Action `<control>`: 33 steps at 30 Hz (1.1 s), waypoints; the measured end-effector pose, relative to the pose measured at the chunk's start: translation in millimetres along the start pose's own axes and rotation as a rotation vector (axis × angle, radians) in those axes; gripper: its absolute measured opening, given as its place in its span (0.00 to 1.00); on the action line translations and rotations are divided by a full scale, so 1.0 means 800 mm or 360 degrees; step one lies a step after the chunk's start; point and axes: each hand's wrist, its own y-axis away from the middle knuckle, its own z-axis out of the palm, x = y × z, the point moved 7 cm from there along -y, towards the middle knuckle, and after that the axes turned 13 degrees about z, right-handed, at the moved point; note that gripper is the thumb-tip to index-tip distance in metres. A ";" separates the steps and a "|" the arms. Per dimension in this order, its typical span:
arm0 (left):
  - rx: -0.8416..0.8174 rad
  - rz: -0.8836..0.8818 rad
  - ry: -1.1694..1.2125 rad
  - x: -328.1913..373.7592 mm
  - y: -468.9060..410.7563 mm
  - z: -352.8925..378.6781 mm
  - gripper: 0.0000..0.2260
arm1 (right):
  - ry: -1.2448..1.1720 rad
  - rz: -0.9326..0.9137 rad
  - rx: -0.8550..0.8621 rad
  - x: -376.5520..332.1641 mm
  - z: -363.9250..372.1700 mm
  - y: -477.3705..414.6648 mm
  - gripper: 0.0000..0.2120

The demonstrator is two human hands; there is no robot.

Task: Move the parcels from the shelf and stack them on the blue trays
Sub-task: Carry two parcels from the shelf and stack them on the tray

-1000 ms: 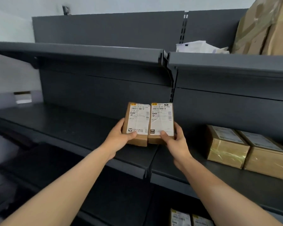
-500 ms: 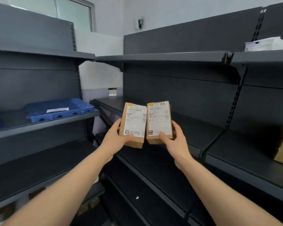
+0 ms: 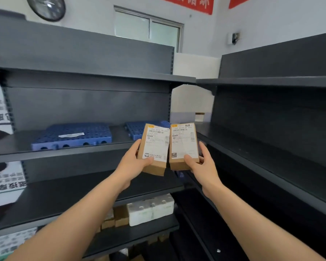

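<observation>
I hold two small brown cardboard parcels with white labels side by side in mid-air. My left hand (image 3: 135, 162) grips the left parcel (image 3: 154, 147); my right hand (image 3: 201, 163) grips the right parcel (image 3: 183, 145). Two blue perforated trays lie on the dark shelf ahead: the left blue tray (image 3: 73, 135) in full view with a white sticker on top, the right blue tray (image 3: 135, 129) partly hidden behind the parcels. Both trays carry no parcels that I can see.
Dark metal shelving (image 3: 83, 74) stands ahead and a second unit (image 3: 271, 140) meets it at the right corner. White foam blocks (image 3: 151, 210) and small brown boxes (image 3: 119, 217) sit on a lower shelf. A printed poster (image 3: 0, 174) is at the left edge.
My view has swung left from the shelf with the taped parcels to the shelf with the blue trays. Both hands keep their parcels, now held in front of the right tray.
</observation>
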 end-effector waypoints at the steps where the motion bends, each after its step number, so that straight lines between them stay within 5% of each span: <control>1: 0.0016 0.0002 -0.0010 -0.004 -0.002 -0.021 0.27 | 0.0004 -0.0018 -0.0040 -0.004 0.024 -0.003 0.32; 13: 0.0284 -0.0033 -0.0122 -0.050 -0.031 -0.272 0.29 | -0.0023 -0.0030 -0.0413 -0.044 0.295 -0.044 0.32; 16: 0.0302 -0.0031 -0.0170 -0.061 -0.042 -0.318 0.23 | -0.0002 -0.0044 -0.0459 -0.050 0.346 -0.056 0.34; 33: 0.0571 -0.0260 -0.0375 -0.148 -0.165 -0.485 0.31 | 0.0142 -0.0001 -0.0676 -0.088 0.556 -0.189 0.30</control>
